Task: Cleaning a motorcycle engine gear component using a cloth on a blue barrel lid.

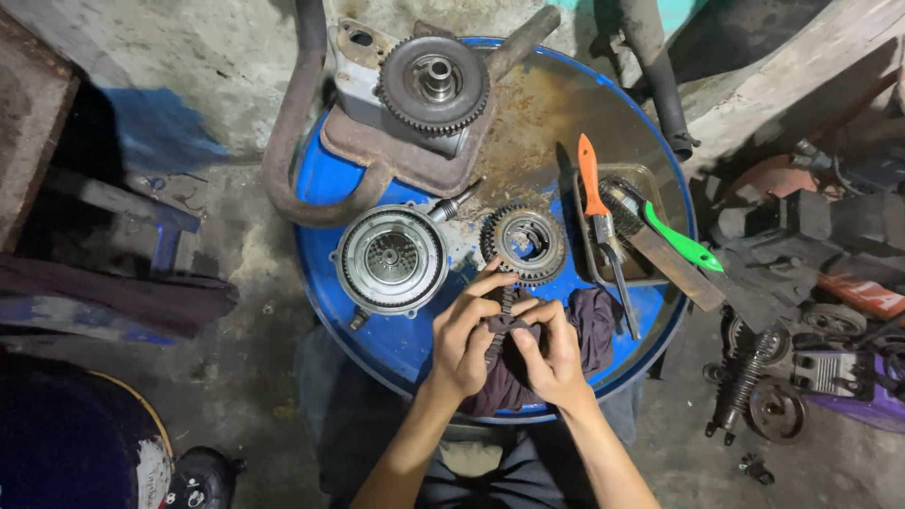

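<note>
My left hand [467, 335] and my right hand [550, 351] meet over the near edge of a blue drum top [325, 179]. Together they hold a short dark toothed chain [501, 320], pinched between the fingers of both hands. A dark purple rag [594, 330] lies under and beside my right hand. Just beyond my fingertips rests a toothed gear with a hollow centre [524, 243]. To its left sits a round silver clutch housing [390, 259].
A larger gear on a rusty metal engine part [434, 85] stands at the drum's far side. A metal tray [650, 179] at the right holds an orange-handled tool [592, 184] and a green-handled brush [679, 243]. Springs and machine parts [754, 386] crowd the floor to the right.
</note>
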